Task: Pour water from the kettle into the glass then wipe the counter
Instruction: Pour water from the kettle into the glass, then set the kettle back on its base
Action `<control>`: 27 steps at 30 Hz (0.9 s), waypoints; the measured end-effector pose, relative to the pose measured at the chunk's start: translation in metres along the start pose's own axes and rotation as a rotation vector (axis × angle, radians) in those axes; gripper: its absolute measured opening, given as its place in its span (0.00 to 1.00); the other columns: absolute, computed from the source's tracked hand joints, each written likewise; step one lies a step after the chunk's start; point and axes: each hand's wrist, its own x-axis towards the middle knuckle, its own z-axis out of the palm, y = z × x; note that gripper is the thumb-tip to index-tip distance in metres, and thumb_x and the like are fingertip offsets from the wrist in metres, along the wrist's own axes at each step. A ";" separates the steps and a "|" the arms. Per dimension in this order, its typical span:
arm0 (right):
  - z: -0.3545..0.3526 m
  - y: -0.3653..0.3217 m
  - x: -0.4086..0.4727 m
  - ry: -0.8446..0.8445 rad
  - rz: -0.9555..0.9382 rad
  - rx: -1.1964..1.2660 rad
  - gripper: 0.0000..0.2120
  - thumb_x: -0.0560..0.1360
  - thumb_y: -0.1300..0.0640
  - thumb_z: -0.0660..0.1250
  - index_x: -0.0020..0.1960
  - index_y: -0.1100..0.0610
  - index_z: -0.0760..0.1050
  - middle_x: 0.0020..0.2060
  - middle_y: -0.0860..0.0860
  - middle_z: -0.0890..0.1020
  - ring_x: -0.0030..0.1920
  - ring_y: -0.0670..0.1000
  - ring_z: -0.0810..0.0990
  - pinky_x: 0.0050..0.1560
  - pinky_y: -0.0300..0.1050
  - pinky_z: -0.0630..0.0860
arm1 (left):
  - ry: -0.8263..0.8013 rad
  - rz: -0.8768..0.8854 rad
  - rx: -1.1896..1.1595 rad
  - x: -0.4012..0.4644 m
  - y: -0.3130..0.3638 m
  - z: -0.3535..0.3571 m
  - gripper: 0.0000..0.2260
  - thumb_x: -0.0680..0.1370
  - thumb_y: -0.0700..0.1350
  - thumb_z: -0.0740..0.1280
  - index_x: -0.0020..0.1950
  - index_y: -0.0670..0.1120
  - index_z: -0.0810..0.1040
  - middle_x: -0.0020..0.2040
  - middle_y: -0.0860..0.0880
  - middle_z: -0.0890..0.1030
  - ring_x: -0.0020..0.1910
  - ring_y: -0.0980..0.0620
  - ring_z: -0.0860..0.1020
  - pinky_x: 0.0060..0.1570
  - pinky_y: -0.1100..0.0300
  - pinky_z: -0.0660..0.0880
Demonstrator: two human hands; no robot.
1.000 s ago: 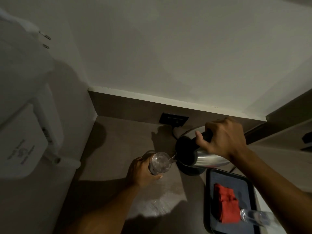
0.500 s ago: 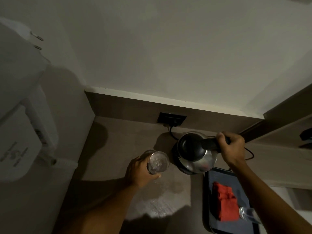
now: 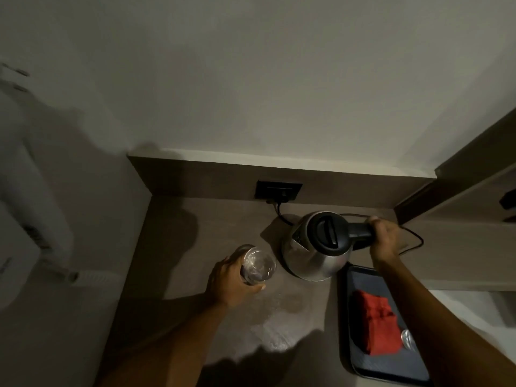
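While gripped, glass (image 3: 258,266) seemingly watered.

Bare forearms and hands, sleeveless

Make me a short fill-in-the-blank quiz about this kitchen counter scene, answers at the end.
1. The left hand holds the ____.
2. The right hand grips the kettle by its ____.
3. The folded cloth on the tray is ____ in colour.
4. The kettle stands ____, not tipped.

Answers: glass; handle; red; upright
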 end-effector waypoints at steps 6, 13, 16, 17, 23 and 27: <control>0.000 -0.006 0.007 -0.018 -0.042 -0.010 0.18 0.72 0.47 0.58 0.27 0.54 0.68 0.19 0.44 0.70 0.22 0.39 0.66 0.25 0.35 0.62 | 0.017 -0.028 0.017 0.000 0.003 0.001 0.43 0.54 0.67 0.78 0.67 0.58 0.73 0.59 0.53 0.83 0.58 0.50 0.81 0.54 0.54 0.79; -0.015 0.017 0.010 0.087 0.043 -0.033 0.22 0.76 0.51 0.57 0.24 0.50 0.72 0.19 0.42 0.73 0.23 0.39 0.67 0.27 0.37 0.64 | 0.021 -0.031 0.021 -0.001 0.004 0.001 0.44 0.54 0.67 0.78 0.68 0.61 0.70 0.59 0.55 0.83 0.58 0.51 0.81 0.54 0.54 0.80; -0.018 0.019 0.007 0.079 0.014 -0.116 0.22 0.79 0.50 0.55 0.30 0.58 0.70 0.24 0.48 0.72 0.26 0.44 0.68 0.30 0.42 0.64 | 0.020 -0.035 0.014 -0.002 0.005 0.003 0.44 0.53 0.68 0.77 0.68 0.62 0.69 0.58 0.55 0.83 0.57 0.50 0.81 0.54 0.55 0.80; -0.020 0.018 0.007 0.065 0.009 -0.149 0.22 0.80 0.51 0.54 0.32 0.61 0.70 0.27 0.52 0.71 0.28 0.47 0.69 0.32 0.44 0.64 | 0.023 -0.043 0.009 -0.002 0.005 0.003 0.44 0.53 0.69 0.76 0.68 0.63 0.69 0.58 0.54 0.84 0.56 0.49 0.82 0.53 0.54 0.80; -0.025 0.011 0.005 -0.009 -0.046 -0.248 0.23 0.81 0.53 0.52 0.33 0.63 0.70 0.30 0.56 0.70 0.33 0.54 0.68 0.35 0.50 0.64 | 0.000 -0.024 -0.024 -0.001 0.001 0.001 0.43 0.54 0.69 0.75 0.67 0.61 0.72 0.56 0.54 0.84 0.55 0.49 0.82 0.51 0.51 0.81; -0.025 0.007 0.001 -0.036 -0.028 -0.257 0.24 0.82 0.51 0.52 0.39 0.67 0.72 0.33 0.56 0.73 0.35 0.53 0.71 0.36 0.45 0.68 | 0.001 -0.023 -0.027 -0.001 -0.002 0.005 0.44 0.53 0.70 0.73 0.66 0.55 0.75 0.57 0.50 0.85 0.56 0.48 0.82 0.51 0.51 0.81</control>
